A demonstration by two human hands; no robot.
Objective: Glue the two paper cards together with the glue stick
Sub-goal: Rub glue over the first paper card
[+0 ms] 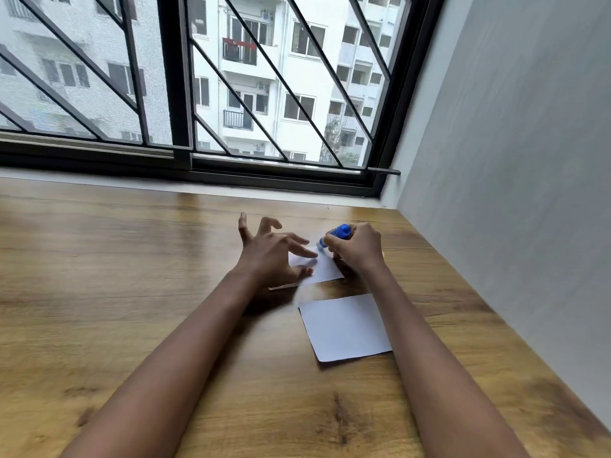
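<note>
**Step in hand: coating the first card.**

The right hand (355, 249) grips the glue stick (337, 233) with its fingers curled fully round the barrel. The blue end projects above the fist. The pale tip points down and to the left of the grip, at the far card (325, 271); contact with the paper cannot be confirmed. The left hand (271, 256) is spread and holds nothing. Its thumb and two fingertips rest on the far card just left of the tip, and the other fingers are lifted.

1. Pin the card close beside the tip.
2. Stroke away from the pinning fingers toward a free edge, so that the sheet is likely to stay taut rather than buckle.
3. Apply light, even pressure and cover the edges and corners.
4. Move the pinning fingers only onto uncoated paper.

**Materials.** Both cards are thin, white, matte rectangles and probably flex easily. The near card (345, 327) lies flat below the grip, toward the person, apart from the far card and untouched. The glue stick is a rigid cylinder that looks like plastic. The table (132, 276) has a smooth wood-grain surface, so an unpinned card may slide.
</note>
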